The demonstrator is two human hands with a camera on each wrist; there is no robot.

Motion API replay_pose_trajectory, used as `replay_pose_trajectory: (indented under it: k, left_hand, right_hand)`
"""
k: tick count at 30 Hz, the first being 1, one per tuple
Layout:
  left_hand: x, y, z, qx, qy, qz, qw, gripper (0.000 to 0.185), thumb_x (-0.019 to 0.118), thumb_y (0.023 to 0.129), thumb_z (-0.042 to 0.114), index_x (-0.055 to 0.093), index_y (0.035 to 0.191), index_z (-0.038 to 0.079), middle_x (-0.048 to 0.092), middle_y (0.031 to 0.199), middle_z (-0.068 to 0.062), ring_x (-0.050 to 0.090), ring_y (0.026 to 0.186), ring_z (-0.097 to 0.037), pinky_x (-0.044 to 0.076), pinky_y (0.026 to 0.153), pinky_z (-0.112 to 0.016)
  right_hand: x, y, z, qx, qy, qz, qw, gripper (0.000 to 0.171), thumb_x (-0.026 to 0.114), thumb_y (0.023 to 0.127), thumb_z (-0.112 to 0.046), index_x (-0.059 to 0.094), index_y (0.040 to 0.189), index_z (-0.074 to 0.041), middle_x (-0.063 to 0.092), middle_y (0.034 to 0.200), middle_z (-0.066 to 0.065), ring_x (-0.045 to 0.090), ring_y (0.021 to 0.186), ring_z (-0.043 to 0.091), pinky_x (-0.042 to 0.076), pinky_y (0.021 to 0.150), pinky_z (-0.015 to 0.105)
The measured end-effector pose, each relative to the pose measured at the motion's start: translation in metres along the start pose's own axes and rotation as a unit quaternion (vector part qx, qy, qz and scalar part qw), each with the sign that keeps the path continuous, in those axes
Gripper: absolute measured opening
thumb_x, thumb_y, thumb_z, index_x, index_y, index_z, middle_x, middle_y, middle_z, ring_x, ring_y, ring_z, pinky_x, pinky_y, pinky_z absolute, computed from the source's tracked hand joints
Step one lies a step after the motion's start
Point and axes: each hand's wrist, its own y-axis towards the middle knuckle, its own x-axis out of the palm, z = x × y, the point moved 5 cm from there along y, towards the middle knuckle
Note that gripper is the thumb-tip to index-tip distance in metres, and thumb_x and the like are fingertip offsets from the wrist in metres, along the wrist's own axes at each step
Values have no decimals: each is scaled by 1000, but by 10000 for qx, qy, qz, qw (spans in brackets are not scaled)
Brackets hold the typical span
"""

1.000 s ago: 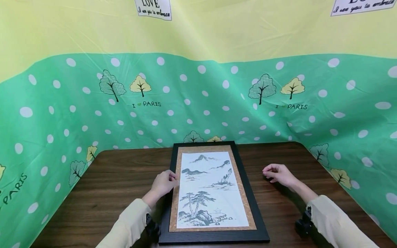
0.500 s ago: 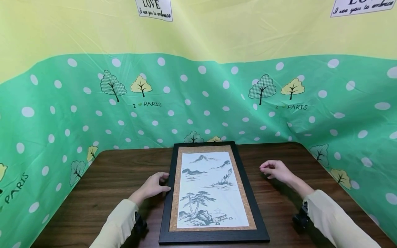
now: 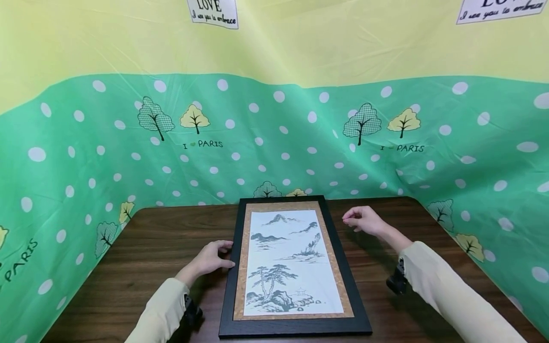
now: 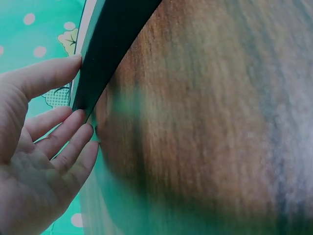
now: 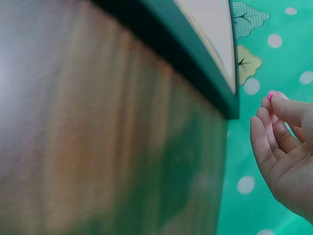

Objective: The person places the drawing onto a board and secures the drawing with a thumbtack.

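Note:
A black-framed cork board point(image 3: 346, 290) lies on the table, its tan cork border point(image 3: 240, 286) showing round a white sheet with an ink landscape point(image 3: 296, 267). At the board's left side, my left hand point(image 3: 208, 259) rests its fingertips and thumb against the frame, fingers fairly straight. In the left wrist view the thumb touches the frame's edge point(image 4: 100, 54). Right of the board's upper part, my right hand point(image 3: 366, 221) is raised above the table. It pinches a small pink object point(image 5: 270, 95) between thumb and index finger; most of that object is hidden.
The dark wood table point(image 3: 141, 267) carries the board near its middle. Green and yellow cloth point(image 3: 283, 128) with dots and trees hangs behind and along both sides. Black wrist cameras point(image 3: 398, 278) sit on both sleeves.
My left hand has drawn back leftward from over the cork border to the frame's outer edge. My right hand has moved left and away from me, closer to the board, still pinching.

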Motion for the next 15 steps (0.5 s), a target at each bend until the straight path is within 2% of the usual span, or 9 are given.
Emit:
replay_pose_trajectory:
  k: [6,12,15]
  left_hand:
    - [1,1,-3,-24,-58,-5,10000,56,77,69,12,55,119,-4,59,112,-13,53,101,-29,43,86,-44]
    - [3,2,-6,-149,-166,24,9997,55,77,69,12,56,118,-2,59,111,-11,53,102,-27,43,88,-43]
    - [4,2,-7,-180,-246,45,9995,55,77,69,11,56,118,-2,60,110,-10,53,102,-26,42,88,-43]
  right_hand:
    - [9,27,-21,-126,-246,-46,9996,20,55,91,-10,60,99,7,60,95,15,55,82,23,51,66,34]
    - [36,57,-28,-101,-109,-60,9999,20,55,90,-7,60,100,9,59,94,24,55,81,36,50,67,41]
    - [53,71,-32,-79,16,-76,9999,19,56,89,-5,61,100,10,59,92,24,53,77,37,49,64,41]
